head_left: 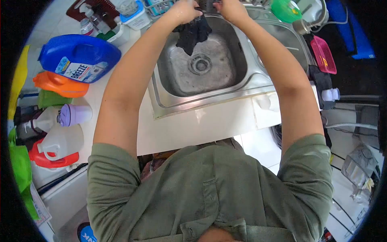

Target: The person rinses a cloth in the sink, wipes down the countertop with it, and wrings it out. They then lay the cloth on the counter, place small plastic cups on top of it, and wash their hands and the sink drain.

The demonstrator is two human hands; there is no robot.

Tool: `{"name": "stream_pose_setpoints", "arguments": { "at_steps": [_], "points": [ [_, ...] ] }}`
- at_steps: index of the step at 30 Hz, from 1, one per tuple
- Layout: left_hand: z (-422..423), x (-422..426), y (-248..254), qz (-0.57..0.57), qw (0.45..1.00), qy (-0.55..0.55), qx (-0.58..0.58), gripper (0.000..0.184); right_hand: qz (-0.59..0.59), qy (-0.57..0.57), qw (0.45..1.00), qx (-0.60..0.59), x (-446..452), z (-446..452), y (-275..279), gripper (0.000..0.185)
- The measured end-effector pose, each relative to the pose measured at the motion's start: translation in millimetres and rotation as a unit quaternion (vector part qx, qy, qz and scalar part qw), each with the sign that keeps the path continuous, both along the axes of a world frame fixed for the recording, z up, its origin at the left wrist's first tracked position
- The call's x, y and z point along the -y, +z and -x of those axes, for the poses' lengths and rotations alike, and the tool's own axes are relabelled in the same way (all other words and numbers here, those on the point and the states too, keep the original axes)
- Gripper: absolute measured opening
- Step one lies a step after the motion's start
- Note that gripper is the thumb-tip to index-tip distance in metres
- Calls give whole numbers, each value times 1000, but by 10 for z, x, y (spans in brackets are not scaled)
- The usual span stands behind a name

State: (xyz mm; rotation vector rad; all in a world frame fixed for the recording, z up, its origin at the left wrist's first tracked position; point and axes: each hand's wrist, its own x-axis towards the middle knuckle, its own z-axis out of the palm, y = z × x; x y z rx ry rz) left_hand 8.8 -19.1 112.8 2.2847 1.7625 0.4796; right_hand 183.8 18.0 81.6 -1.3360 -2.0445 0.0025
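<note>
A wet-looking black cloth (194,35) hangs down into the left basin of the steel sink (225,76). My left hand (186,11) is closed on the cloth's upper part, at the far rim of the basin. At the top edge of the view is my right hand (231,9), just right of the dark metal fitting (209,5) behind the basin. Its fingers are mostly cut off by the frame, so their grip does not show. Below the cloth, the round drain (200,64) is visible in the basin floor.
Left of the sink stand a blue detergent jug (80,56), an orange bottle (60,84), a lilac cup (74,115) and a white jug (62,141). A green bowl (286,10) sits behind the right basin. A pink basket (323,54) lies at the right.
</note>
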Motion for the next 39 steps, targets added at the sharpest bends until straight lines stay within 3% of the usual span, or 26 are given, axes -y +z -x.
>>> {"name": "stream_pose_setpoints", "arguments": {
  "at_steps": [1,2,6,7,8,10,13,15,16,18,19,20,22,23,24,26,28,29,30,33,34,35,36,37,38,39],
  "points": [
    [27,61,120,111,990,16,83,31,15,0,999,42,-168,1,-94,18],
    [61,66,124,111,990,22,80,31,32,0,996,85,-263,-13,-141,16],
    [159,103,46,-2,996,32,84,25,11,113,968,223,-49,-156,262,17],
    [163,118,74,37,993,18,110,25,-55,46,978,196,-287,-140,42,17],
    [164,131,102,75,988,3,135,26,-54,50,978,195,-277,-92,75,17],
    [165,136,119,106,986,10,127,28,-44,-62,983,166,-241,23,223,15],
    [176,39,-42,65,991,19,118,31,-3,-102,983,154,2,123,284,15],
    [215,-75,-187,-79,996,30,37,36,-8,-146,988,51,114,204,226,16],
    [196,-70,-194,-78,996,22,41,36,70,-145,987,18,110,221,144,20],
    [173,-50,-182,-67,984,33,159,36,382,17,924,6,294,275,121,60],
    [150,72,-90,45,951,46,303,27,444,11,896,2,531,300,162,81],
    [135,189,2,162,885,54,433,19,461,52,886,8,599,299,57,82],
    [245,120,-166,198,787,61,581,21,425,11,903,-60,556,384,-233,54],
    [200,152,-284,193,739,134,632,27,399,-37,900,-173,520,429,-416,38],
    [169,206,-447,187,682,210,675,33,280,-78,942,-166,657,497,-396,30],
    [244,178,-990,261,684,169,660,45,204,-88,945,-240,828,660,-371,24],
    [-56,689,-689,362,582,208,698,58,210,-11,951,-226,1029,734,-347,21],
    [-24,665,-853,338,532,200,751,66,181,28,959,-214,1096,754,-407,21],
    [48,648,-1002,306,518,143,786,67,197,9,960,-200,1171,766,-477,24],
    [148,521,-1139,364,460,131,799,54,98,-80,973,-191,1539,669,-432,36],
    [200,408,-1351,295,541,133,776,47,250,-100,898,-347,1591,646,-384,40],
    [151,393,-1351,220,615,134,745,41,387,-112,776,-486,1603,618,-357,45],
    [156,404,-1343,221,615,131,746,41,384,-113,777,-486,1557,565,-399,45],
    [96,564,-1099,247,666,54,702,38,551,18,571,-608,1460,505,-508,46],
    [60,674,-897,269,709,-24,651,35,663,148,307,-666,1375,471,-592,48],
    [62,697,-801,323,713,-55,619,35,657,173,334,-653,1324,479,-615,37]
  ]
}}
